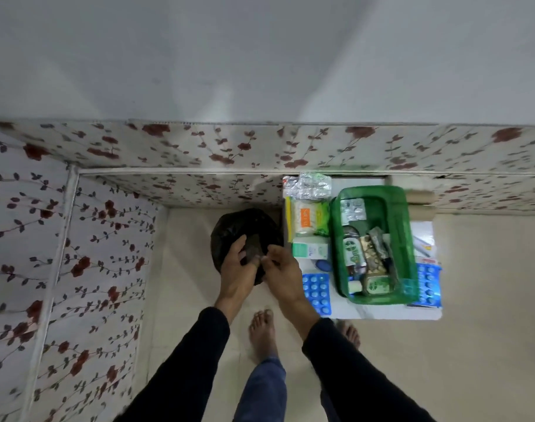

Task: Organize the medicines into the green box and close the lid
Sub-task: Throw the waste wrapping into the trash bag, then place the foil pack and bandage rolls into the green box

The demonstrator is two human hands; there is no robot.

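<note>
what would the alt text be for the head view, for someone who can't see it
Seen from above, a person's left hand and right hand meet over a black bag on the floor. To the right, an open green box holding medicines sits on a white surface among blister packs.

translucent green plastic box, shiny foil blister strips, glossy black plastic bag

Box on table, packets inside; bag on floor left of table; blister strips flank box.
</note>
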